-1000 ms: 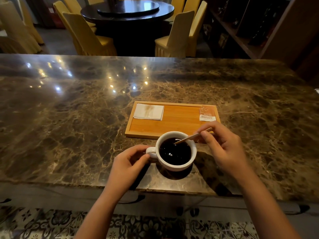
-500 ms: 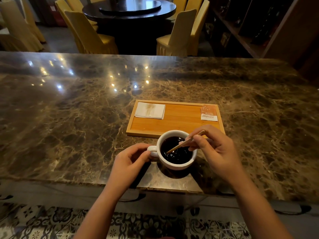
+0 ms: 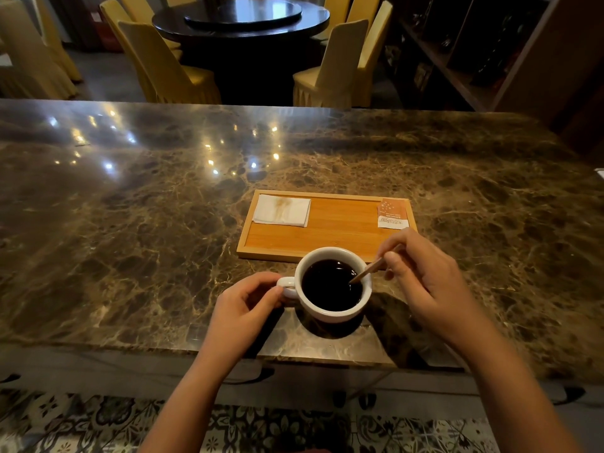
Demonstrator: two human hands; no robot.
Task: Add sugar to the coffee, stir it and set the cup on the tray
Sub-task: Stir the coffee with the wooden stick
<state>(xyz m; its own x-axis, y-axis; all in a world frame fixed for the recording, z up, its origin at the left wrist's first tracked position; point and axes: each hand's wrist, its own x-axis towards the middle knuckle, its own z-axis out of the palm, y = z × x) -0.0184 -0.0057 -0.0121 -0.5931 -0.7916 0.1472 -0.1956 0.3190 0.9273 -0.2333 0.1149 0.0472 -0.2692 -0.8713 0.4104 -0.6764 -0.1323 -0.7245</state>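
- Two hands work at one white cup (image 3: 333, 312) of black coffee (image 3: 330, 286), which stands on the marble worktop (image 3: 147, 223) just in front of the tray (image 3: 343, 235), off its near edge.
- The left hand (image 3: 243, 310) pinches the cup's handle, on the cup's left side, between thumb and fingers.
- The right hand (image 3: 425, 282), right of the cup, grips a thin wooden stick (image 3: 366, 272) between thumb and forefinger; the stick slants down over the rim and its tip is in the coffee.
- Beyond the cup, the wooden tray holds a folded, stained napkin (image 3: 281, 210) in its far left corner and an orange-and-white sachet (image 3: 392, 213) in its far right corner.
- The middle of the tray, straight behind the cup, is bare wood.
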